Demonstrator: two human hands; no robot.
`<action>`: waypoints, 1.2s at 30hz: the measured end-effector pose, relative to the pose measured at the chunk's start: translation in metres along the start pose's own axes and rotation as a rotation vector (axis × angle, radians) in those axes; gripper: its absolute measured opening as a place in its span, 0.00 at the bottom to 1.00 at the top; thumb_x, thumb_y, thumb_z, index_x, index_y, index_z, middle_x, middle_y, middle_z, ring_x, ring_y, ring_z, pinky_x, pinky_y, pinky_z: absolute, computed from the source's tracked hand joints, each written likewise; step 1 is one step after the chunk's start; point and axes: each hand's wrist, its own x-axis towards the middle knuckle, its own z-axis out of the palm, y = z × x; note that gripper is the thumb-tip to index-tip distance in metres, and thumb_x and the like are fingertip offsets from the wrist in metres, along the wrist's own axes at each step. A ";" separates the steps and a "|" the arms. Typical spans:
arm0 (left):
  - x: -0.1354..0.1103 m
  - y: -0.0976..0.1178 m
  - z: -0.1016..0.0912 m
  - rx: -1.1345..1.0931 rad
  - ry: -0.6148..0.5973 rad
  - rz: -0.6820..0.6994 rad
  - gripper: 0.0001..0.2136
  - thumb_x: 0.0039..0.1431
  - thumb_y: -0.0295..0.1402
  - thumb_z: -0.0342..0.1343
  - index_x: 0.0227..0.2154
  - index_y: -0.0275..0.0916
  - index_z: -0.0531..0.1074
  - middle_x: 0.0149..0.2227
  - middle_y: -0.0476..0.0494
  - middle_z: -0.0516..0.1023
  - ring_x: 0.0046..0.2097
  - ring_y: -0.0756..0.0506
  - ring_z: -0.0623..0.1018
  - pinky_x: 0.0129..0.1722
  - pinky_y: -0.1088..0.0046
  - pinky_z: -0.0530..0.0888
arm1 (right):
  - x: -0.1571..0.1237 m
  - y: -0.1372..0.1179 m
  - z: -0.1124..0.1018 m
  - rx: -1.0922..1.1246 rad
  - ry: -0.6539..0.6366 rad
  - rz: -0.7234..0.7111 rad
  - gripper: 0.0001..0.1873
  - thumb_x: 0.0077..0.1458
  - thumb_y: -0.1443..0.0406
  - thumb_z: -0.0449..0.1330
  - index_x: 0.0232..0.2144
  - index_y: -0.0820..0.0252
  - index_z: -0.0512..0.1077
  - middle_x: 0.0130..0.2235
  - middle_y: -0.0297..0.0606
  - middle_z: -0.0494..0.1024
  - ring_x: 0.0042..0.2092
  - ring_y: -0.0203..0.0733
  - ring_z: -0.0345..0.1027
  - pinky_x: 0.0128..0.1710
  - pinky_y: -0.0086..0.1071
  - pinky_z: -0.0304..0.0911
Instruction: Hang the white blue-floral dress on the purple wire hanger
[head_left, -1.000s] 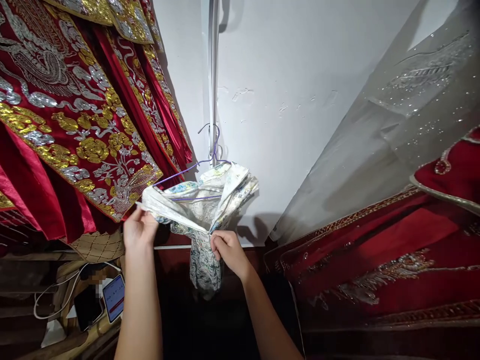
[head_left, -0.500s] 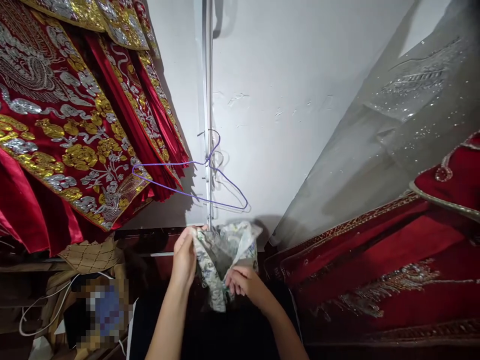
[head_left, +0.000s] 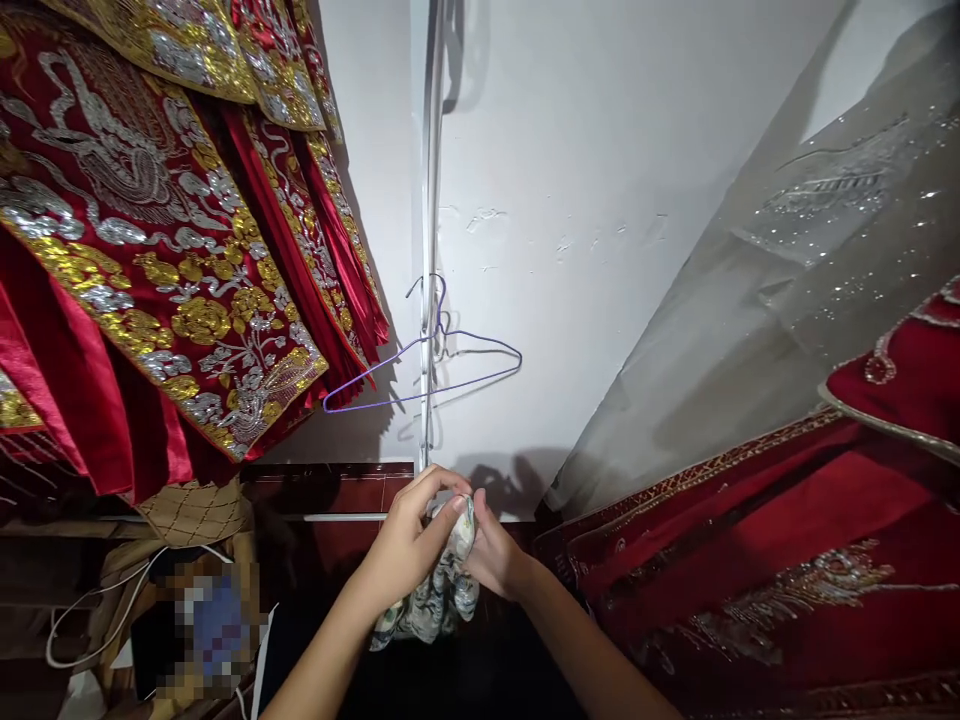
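Note:
A pale fabric piece with a floral pattern (head_left: 427, 608) is bunched between my two hands, low in the middle of the head view. My left hand (head_left: 420, 525) grips its upper edge, thumb lying across the cloth. From the other side, my right hand (head_left: 491, 550) pinches the same edge, its fingers partly hidden behind the cloth. The rest of the fabric hangs gathered below my hands; what kind of piece it is I cannot tell. Just above, a purple wire hanger (head_left: 480, 382) hangs with nothing on it by a white vertical pole (head_left: 430, 200).
On the left hangs a red garment with gold and silver embroidery (head_left: 202, 320). A sheer sparkly cloth (head_left: 825, 230) and a red beaded garment (head_left: 810, 500) fill the right side. Behind is a white wall (head_left: 585, 150). A white cable (head_left: 56, 625) loops at lower left.
The fabric was spread open between my hands; now it is gathered into a bunch. My hands have come together at its top edge. The hanger has swung round.

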 end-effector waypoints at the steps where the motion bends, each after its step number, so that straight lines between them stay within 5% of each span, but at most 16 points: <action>1: 0.000 -0.002 -0.007 -0.006 -0.040 -0.031 0.14 0.67 0.41 0.50 0.53 0.45 0.68 0.51 0.39 0.73 0.53 0.41 0.73 0.55 0.63 0.67 | 0.001 -0.004 0.001 -0.023 -0.027 0.011 0.43 0.50 0.31 0.47 0.51 0.53 0.71 0.48 0.46 0.76 0.57 0.53 0.65 0.55 0.47 0.59; 4: -0.006 -0.016 -0.026 0.014 -0.268 -0.098 0.18 0.69 0.45 0.44 0.56 0.44 0.65 0.49 0.40 0.73 0.52 0.42 0.72 0.55 0.64 0.66 | -0.002 -0.019 -0.002 -0.272 -0.127 0.104 0.31 0.43 0.44 0.68 0.44 0.57 0.74 0.40 0.41 0.77 0.45 0.48 0.70 0.47 0.39 0.64; 6: -0.017 -0.033 -0.035 0.061 -0.434 -0.131 0.20 0.69 0.48 0.42 0.44 0.39 0.73 0.39 0.43 0.75 0.44 0.43 0.73 0.48 0.67 0.69 | -0.006 -0.034 -0.004 -0.549 -0.141 0.139 0.24 0.38 0.59 0.73 0.39 0.60 0.75 0.35 0.36 0.77 0.37 0.42 0.70 0.39 0.33 0.64; 8: -0.034 -0.050 -0.041 0.123 -0.516 -0.164 0.22 0.67 0.50 0.45 0.30 0.36 0.72 0.29 0.47 0.71 0.34 0.46 0.71 0.37 0.72 0.69 | -0.006 -0.054 -0.007 -0.803 -0.081 0.040 0.14 0.40 0.67 0.69 0.34 0.61 0.76 0.31 0.33 0.76 0.32 0.39 0.67 0.33 0.30 0.62; 11: -0.057 -0.063 -0.049 0.226 -0.421 -0.152 0.19 0.64 0.47 0.51 0.26 0.37 0.70 0.27 0.50 0.69 0.31 0.48 0.69 0.34 0.74 0.66 | 0.014 -0.088 -0.014 -0.998 0.155 -0.333 0.08 0.45 0.70 0.60 0.31 0.59 0.75 0.32 0.33 0.76 0.34 0.40 0.68 0.35 0.30 0.63; 14: -0.064 -0.055 -0.063 0.352 -0.197 -0.104 0.16 0.65 0.43 0.51 0.27 0.37 0.70 0.27 0.49 0.71 0.31 0.47 0.70 0.35 0.73 0.66 | 0.061 -0.103 -0.032 -0.943 0.578 -0.686 0.20 0.46 0.69 0.58 0.45 0.56 0.72 0.44 0.38 0.77 0.44 0.44 0.69 0.47 0.34 0.63; 17: -0.051 -0.033 -0.081 0.485 -0.085 -0.043 0.18 0.67 0.42 0.49 0.24 0.37 0.68 0.24 0.50 0.67 0.28 0.48 0.67 0.31 0.74 0.64 | 0.106 -0.088 -0.059 -0.849 0.653 -0.604 0.23 0.52 0.62 0.55 0.50 0.58 0.69 0.48 0.43 0.75 0.50 0.45 0.68 0.53 0.37 0.61; 20: -0.035 -0.008 -0.095 0.562 -0.072 0.055 0.15 0.69 0.38 0.45 0.32 0.38 0.72 0.28 0.47 0.71 0.32 0.47 0.72 0.34 0.73 0.66 | 0.120 -0.068 -0.084 -0.901 0.649 -0.470 0.17 0.53 0.59 0.52 0.41 0.59 0.73 0.41 0.41 0.77 0.46 0.44 0.68 0.50 0.36 0.63; 24: -0.029 0.002 -0.109 0.602 -0.171 0.091 0.14 0.68 0.35 0.44 0.43 0.42 0.75 0.39 0.41 0.78 0.42 0.42 0.76 0.45 0.70 0.69 | 0.089 -0.065 -0.109 -0.967 0.750 -0.463 0.12 0.50 0.59 0.51 0.24 0.60 0.67 0.25 0.34 0.69 0.31 0.40 0.62 0.32 0.31 0.59; 28: -0.031 -0.036 -0.117 0.680 -0.313 -0.065 0.10 0.62 0.32 0.49 0.35 0.44 0.77 0.36 0.41 0.81 0.40 0.40 0.78 0.54 0.61 0.66 | 0.048 -0.077 -0.117 -1.056 0.778 -0.465 0.11 0.46 0.62 0.53 0.17 0.57 0.58 0.20 0.29 0.58 0.26 0.35 0.52 0.25 0.29 0.47; 32: -0.013 -0.067 -0.122 0.595 -0.041 -0.154 0.09 0.51 0.29 0.56 0.33 0.46 0.78 0.41 0.41 0.82 0.48 0.36 0.77 0.64 0.49 0.52 | 0.034 -0.083 -0.112 -1.097 0.769 -0.432 0.09 0.44 0.64 0.52 0.16 0.57 0.57 0.19 0.28 0.57 0.25 0.34 0.50 0.24 0.29 0.44; 36: 0.018 -0.047 -0.135 0.762 0.150 -0.032 0.05 0.52 0.32 0.56 0.30 0.43 0.76 0.38 0.39 0.79 0.45 0.36 0.77 0.62 0.51 0.59 | 0.035 -0.089 -0.111 -1.090 0.803 -0.445 0.05 0.41 0.67 0.52 0.23 0.58 0.67 0.24 0.31 0.69 0.28 0.38 0.59 0.28 0.29 0.52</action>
